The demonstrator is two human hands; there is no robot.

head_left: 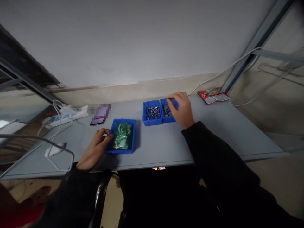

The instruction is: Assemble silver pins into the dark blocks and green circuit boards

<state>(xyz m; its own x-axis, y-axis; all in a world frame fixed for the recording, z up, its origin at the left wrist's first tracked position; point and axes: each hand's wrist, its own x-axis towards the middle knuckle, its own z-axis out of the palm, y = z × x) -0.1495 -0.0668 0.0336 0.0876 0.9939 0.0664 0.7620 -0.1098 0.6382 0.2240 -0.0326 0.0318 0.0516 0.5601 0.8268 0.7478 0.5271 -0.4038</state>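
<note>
The hands are apart. The left hand touches the left rim of a blue bin near the table's front edge; a careless tug could tip it off. The right hand, its grip hidden, is over another bin by the back edge; a loose pinch could drop grey pieces.

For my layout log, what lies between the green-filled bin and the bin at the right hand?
In the head view, a blue bin of small metal pieces, with tabletop showing left of it.
</note>
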